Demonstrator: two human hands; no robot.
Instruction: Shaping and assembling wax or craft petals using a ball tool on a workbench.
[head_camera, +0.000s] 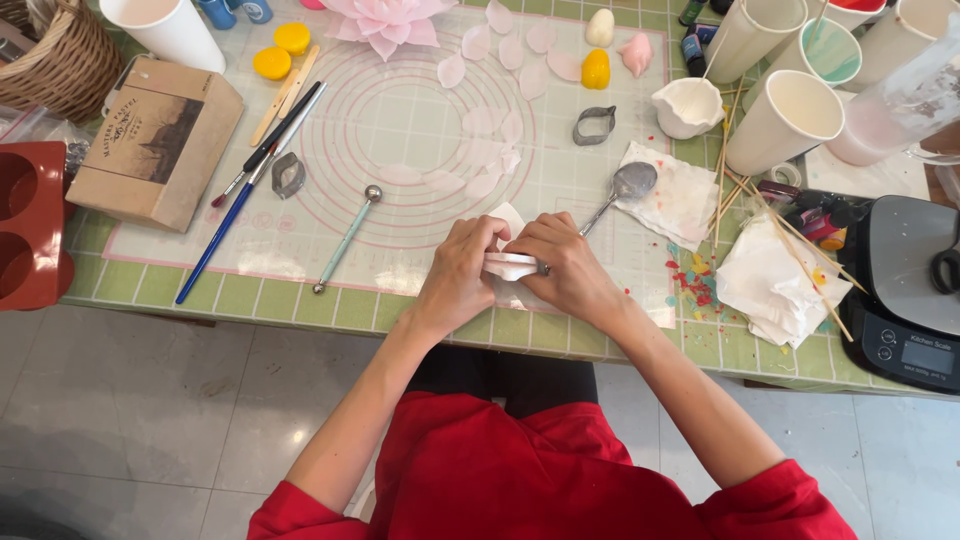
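My left hand (462, 272) and my right hand (565, 268) meet at the near edge of the translucent work mat (400, 120), both pinching a small white folded piece (510, 265). The piece looks like thin paper or paste; I cannot tell which. A metal spoon (628, 184) lies just beyond my right hand, its bowl resting on a stained paper towel (685, 200). Several pale pink petals (485, 150) lie on the mat beyond my hands, and a pink flower (385, 20) stands at the far edge.
A ball-ended tool (347, 238), brushes (250, 170) and two metal cutters (288, 175) lie on the mat. Left: a cardboard box (155, 140), red mould (30, 225), basket (60, 50). Right: white cups (785, 120), wooden skewers (770, 220), crumpled tissue (775, 285), black scale (910, 290).
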